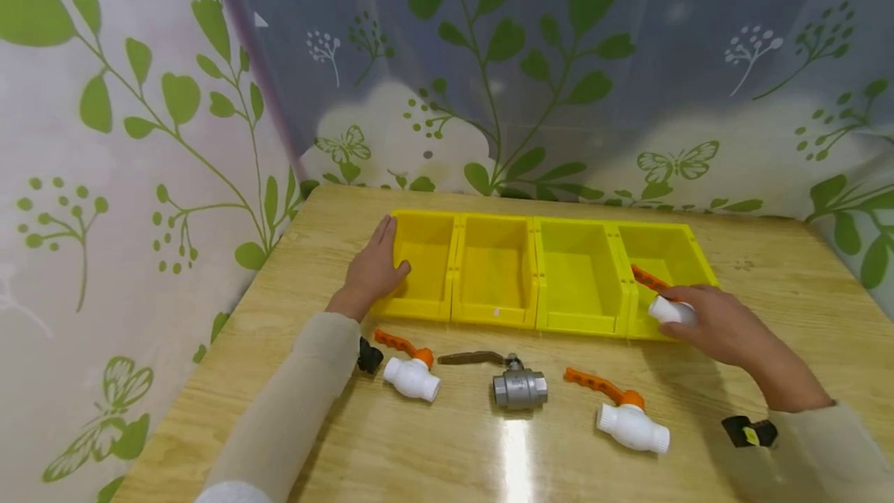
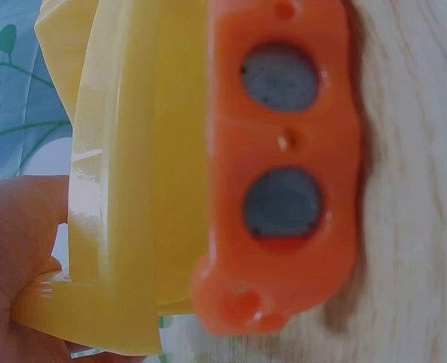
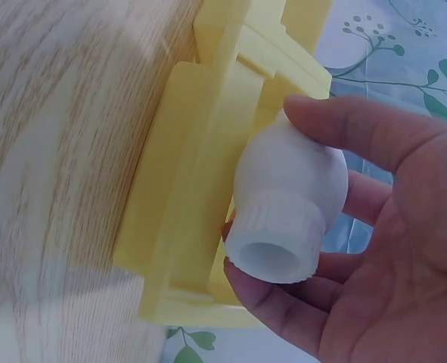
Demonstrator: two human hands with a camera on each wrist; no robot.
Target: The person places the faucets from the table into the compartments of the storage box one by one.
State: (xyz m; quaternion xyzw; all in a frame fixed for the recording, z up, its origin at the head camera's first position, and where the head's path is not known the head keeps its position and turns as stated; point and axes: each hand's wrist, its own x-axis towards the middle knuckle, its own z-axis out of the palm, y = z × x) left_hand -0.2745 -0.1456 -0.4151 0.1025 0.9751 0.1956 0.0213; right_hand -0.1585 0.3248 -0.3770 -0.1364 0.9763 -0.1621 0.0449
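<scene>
My left hand (image 1: 373, 270) holds the left side wall of the leftmost yellow bin (image 1: 414, 310), fingers along its outside and thumb over the rim. Over the front of the rightmost bin (image 1: 653, 241), my right hand (image 1: 722, 326) grips a white plastic ball valve (image 3: 291, 174) with an orange lever (image 1: 649, 278). On the table in front of the bins lie a white ball valve (image 1: 412, 379) with an orange lever, a metal ball valve (image 1: 520, 389) with a brownish lever, and another white ball valve (image 1: 633, 428). An orange lever (image 2: 284, 144) looms close in the left wrist view.
Two more yellow bins, a middle-left one (image 1: 496, 318) and a middle-right one (image 1: 581, 323), join the outer ones in a row. The wooden table (image 1: 433, 464) meets a leaf-patterned curtain (image 1: 559, 115) behind. A black object (image 1: 750, 431) shows near my right wrist.
</scene>
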